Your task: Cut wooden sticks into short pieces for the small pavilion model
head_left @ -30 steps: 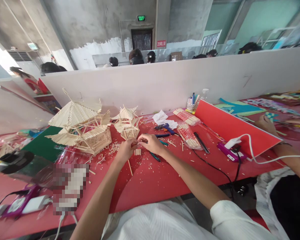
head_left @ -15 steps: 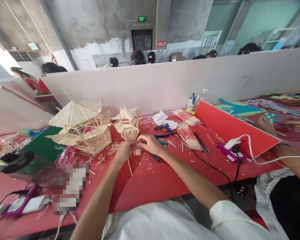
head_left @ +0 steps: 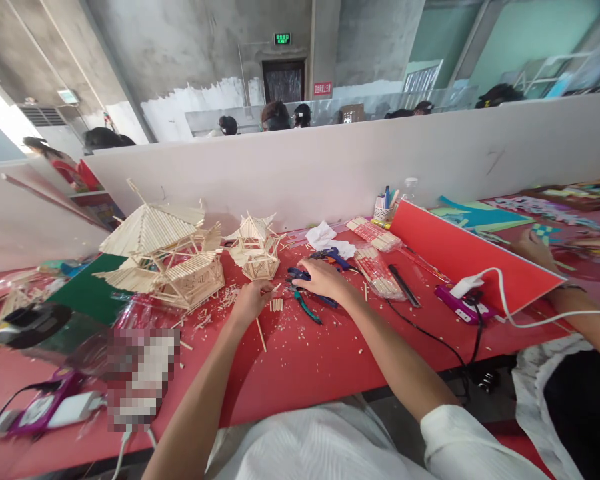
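My left hand [head_left: 253, 300] is closed in a pinch on a short wooden stick [head_left: 276, 291], partly hidden by the fingers. Over the cutting tools, my right hand [head_left: 321, 279] curls its thumb and fingers about blue-handled pliers [head_left: 296, 273]; the grip is partly hidden. Teal-handled pliers [head_left: 307, 309] lie just below that hand. Beneath my left hand are a row of short stick pieces [head_left: 277, 305] and a longer stick [head_left: 261, 335]. Just behind it stands a small pavilion model [head_left: 257, 250] made of sticks.
A larger stick pavilion [head_left: 165, 257] stands at left. Bagged sticks [head_left: 379, 272], a black pen-like tool [head_left: 403, 285], a glue gun [head_left: 336, 256] and white tissue [head_left: 323, 235] lie to the right. A red board [head_left: 470, 257] separates a neighbour's arm [head_left: 580, 320]. Wood scraps litter the red table.
My right hand has left my left hand's fingertips and moved right onto the blue-handled pliers. My left hand has stayed nearly in place.
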Demonstrator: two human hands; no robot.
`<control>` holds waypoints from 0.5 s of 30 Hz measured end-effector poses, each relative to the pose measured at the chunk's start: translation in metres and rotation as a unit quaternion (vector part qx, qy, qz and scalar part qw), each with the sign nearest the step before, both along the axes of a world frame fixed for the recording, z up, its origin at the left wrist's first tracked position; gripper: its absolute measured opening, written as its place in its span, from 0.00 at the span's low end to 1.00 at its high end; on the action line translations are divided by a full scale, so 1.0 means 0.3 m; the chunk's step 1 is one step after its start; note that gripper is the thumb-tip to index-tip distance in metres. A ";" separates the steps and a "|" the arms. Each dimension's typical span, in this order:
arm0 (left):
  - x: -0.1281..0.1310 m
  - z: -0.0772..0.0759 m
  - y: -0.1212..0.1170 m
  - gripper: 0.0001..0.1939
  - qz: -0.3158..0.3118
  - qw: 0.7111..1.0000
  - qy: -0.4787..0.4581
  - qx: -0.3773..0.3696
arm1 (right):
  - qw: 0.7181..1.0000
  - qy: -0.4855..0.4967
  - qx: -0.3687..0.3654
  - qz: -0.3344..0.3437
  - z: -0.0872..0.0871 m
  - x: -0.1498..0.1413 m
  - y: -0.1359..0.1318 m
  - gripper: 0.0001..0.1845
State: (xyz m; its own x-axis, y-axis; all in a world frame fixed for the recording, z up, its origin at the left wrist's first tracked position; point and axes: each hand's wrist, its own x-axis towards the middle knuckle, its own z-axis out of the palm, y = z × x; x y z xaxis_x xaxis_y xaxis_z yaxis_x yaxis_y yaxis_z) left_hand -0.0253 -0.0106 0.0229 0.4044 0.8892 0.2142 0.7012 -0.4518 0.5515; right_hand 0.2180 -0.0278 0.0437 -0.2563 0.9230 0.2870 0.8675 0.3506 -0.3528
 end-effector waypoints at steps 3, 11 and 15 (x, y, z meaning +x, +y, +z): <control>-0.006 -0.007 0.005 0.07 -0.002 1.000 -0.003 -0.007 | 0.992 -0.101 -0.065 -0.030 0.007 0.048 -0.009 0.30; -0.014 -0.002 0.007 0.07 0.027 1.000 0.008 -0.007 | 0.968 -0.151 -0.194 -0.045 0.023 0.075 -0.019 0.38; -0.023 -0.003 0.015 0.07 0.021 1.000 -0.007 -0.009 | 0.974 -0.155 -0.162 -0.042 0.001 0.079 0.006 0.35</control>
State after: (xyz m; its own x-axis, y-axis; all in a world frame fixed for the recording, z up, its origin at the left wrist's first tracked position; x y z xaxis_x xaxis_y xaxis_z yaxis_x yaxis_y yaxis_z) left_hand -0.0323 -0.0062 0.0220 0.3632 0.9094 0.2029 0.7112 -0.4113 0.5702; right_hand 0.2416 -0.0261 0.0440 -0.2039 0.9737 -0.1019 0.9708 0.1876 -0.1496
